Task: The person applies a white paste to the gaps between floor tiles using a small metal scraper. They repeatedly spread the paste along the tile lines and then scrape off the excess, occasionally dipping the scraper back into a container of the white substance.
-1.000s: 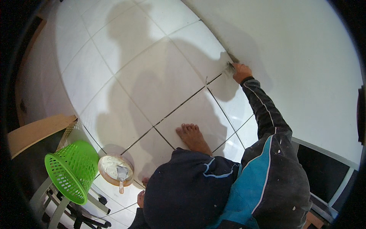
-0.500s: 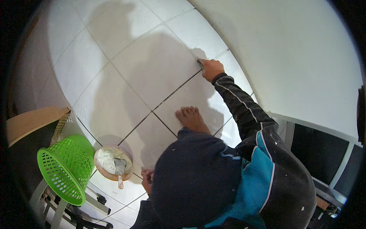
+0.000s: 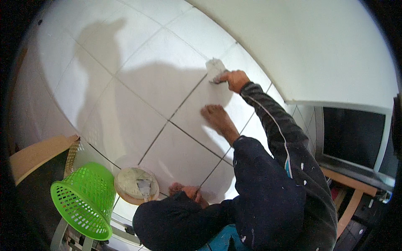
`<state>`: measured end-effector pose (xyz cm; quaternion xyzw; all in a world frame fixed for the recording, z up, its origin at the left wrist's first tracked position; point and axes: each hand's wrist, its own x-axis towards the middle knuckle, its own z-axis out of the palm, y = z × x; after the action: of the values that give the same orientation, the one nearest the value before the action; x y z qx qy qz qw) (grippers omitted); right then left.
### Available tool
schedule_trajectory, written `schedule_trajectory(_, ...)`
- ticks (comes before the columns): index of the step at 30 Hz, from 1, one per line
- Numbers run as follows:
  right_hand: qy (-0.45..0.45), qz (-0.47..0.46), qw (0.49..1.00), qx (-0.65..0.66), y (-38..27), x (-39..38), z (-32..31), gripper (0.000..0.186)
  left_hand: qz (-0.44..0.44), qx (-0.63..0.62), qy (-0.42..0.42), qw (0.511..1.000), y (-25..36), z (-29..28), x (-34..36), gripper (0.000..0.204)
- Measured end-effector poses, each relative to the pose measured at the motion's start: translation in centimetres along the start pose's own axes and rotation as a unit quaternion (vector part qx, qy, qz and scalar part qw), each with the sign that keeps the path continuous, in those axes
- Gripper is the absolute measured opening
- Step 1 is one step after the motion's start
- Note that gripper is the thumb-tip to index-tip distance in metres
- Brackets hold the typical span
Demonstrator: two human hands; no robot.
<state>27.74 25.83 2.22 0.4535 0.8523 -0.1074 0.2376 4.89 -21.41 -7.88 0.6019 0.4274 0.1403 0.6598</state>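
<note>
Dark tool [image 3: 217,79] juts left, held in right hand [image 3: 237,80]; left hand unseen, cannot tell.

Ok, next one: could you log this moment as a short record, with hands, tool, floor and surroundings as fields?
Right hand: closed around a small flat tool, low over the floor; the hand hides part of it
Left hand: not in view
Floor: white tiles; some joints dark, others pale; one dark joint runs up toward the tool
Bowl: round bowl of whitish paste, with a putty knife in it
Left of bowl: green perforated basket
Feet: one bare foot below the tool
</note>
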Motion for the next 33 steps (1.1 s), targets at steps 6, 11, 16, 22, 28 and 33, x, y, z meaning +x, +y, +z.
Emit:
schedule_trajectory(6, 0.081, 0.028, 0.995, 0.046, 0.0, 2.5, 1.5, 0.057, -0.024, -0.068, -0.055, 0.996, -4.7, 2.7, 0.6, 0.042)
schedule_trajectory(11, 0.021, 0.070, 0.997, 0.012, -0.1, 2.4, -1.0, 0.054, 0.087, -0.035, 0.024, 0.995, -4.4, 0.7, 1.3, 0.040)
schedule_trajectory(16, 0.050, 0.016, 0.999, -0.013, 0.3, 4.5, -1.1, 0.054, -0.001, 0.068, 0.027, 0.997, -1.0, 1.5, 0.0, 0.033)
schedule_trajectory(22, 0.003, -0.099, 0.994, 0.040, 6.0, 2.6, 3.1, 0.059, 0.041, 0.079, 0.171, 0.981, 3.3, 0.2, -0.9, 0.029)
schedule_trajectory(28, 0.071, -0.133, 0.987, 0.056, 7.0, -1.4, 6.1, 0.065, 0.077, 0.129, 0.324, 0.934, 4.4, 1.2, -0.1, 0.025)
schedule_trajectory(33, 0.018, -0.080, 0.995, 0.060, 9.1, -7.7, 8.8, 0.066, 0.047, 0.145, 0.331, 0.931, 4.1, 1.7, 0.5, 0.022)
